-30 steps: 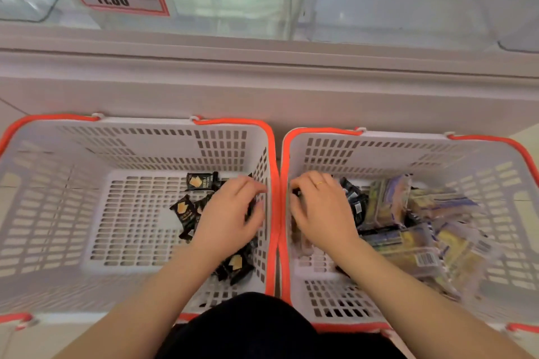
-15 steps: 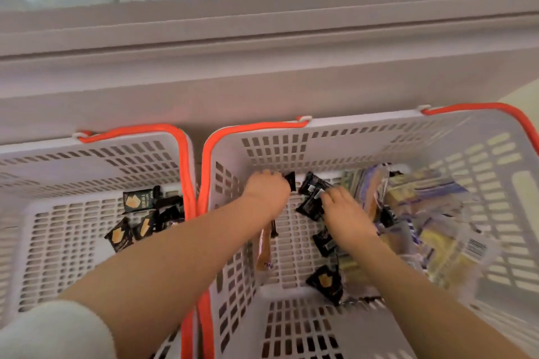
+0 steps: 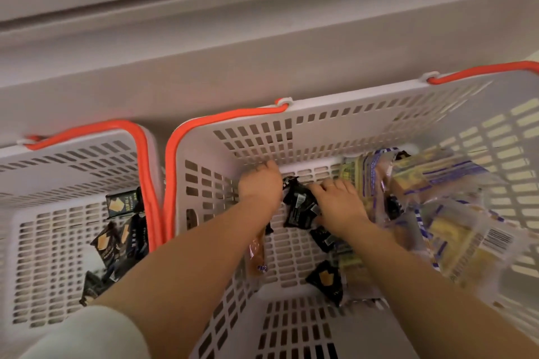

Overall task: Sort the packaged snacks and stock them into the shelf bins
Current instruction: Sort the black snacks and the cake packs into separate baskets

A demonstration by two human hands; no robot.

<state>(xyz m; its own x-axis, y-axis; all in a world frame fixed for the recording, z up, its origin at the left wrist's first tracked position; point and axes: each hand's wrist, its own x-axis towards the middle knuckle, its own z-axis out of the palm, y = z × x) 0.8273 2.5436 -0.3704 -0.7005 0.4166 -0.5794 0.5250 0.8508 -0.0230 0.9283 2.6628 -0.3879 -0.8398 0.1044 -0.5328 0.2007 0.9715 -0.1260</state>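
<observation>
Two white slotted baskets with orange handles stand side by side. The left basket (image 3: pixel 73 151) holds several black snack packets (image 3: pixel 116 239) along its right side. The right basket (image 3: pixel 320 122) holds more black packets (image 3: pixel 300 208) in the middle and clear yellow-and-blue snack packs (image 3: pixel 455 230) heaped on its right. Both my hands reach into the right basket. My left hand (image 3: pixel 259 185) is curled down near the far wall, with a black packet's edge showing at its right side. My right hand (image 3: pixel 338 202) curls over the black packets in the middle.
An orange-brown packet (image 3: pixel 256 253) lies on the right basket's floor under my left forearm. One black packet (image 3: pixel 325 280) sits nearer the front. A pale grey shelf base (image 3: pixel 262 52) runs across behind both baskets.
My left hand left the left basket and crossed into the right one. The view swung right. Both hands now close in on the black packets by the far wall.
</observation>
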